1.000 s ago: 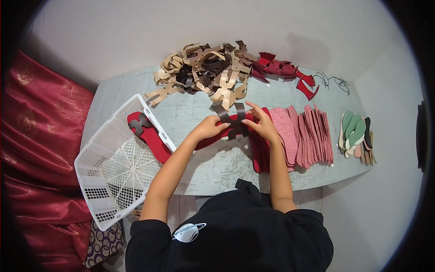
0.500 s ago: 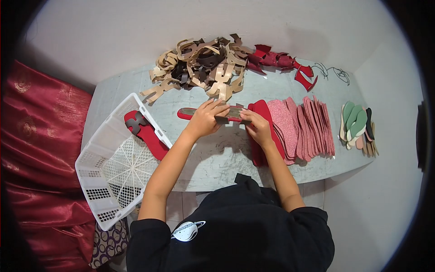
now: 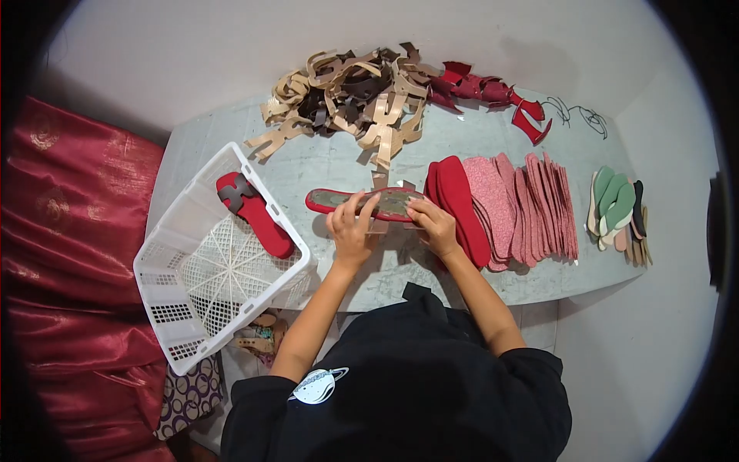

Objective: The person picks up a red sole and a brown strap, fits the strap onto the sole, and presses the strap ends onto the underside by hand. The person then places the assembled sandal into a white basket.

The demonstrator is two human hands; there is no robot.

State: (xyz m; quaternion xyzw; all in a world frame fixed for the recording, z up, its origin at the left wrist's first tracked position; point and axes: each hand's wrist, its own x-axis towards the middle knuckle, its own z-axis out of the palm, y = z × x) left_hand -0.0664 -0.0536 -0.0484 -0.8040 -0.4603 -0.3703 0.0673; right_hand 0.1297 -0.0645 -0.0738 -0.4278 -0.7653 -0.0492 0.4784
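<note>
My left hand (image 3: 352,229) and my right hand (image 3: 433,223) hold a red-edged sandal sole (image 3: 320,200) crosswise, its grey-brown underside facing up. The left fingers press on its middle, and the right fingers grip near its right end. Pieces of a strap (image 3: 379,179) stick out above and below the sole. Just right of my right hand lie red soles (image 3: 463,208), beside a row of pink patterned soles (image 3: 493,204). A finished-looking red sandal (image 3: 260,219) with a dark strap rests in the white basket (image 3: 299,266).
Beige and brown straps (image 3: 350,96) are heaped at the back of the table (image 3: 223,123). Red straps (image 3: 489,91) and thin dark cord (image 3: 577,115) lie to their right. Green, black and tan soles (image 3: 616,202) sit at the right. A red curtain (image 3: 77,254) hangs at the left.
The sole has tilted so more of its underside shows, and my left hand has shifted beneath its lower edge. My right hand has moved slightly down. The camera view has shifted a little.
</note>
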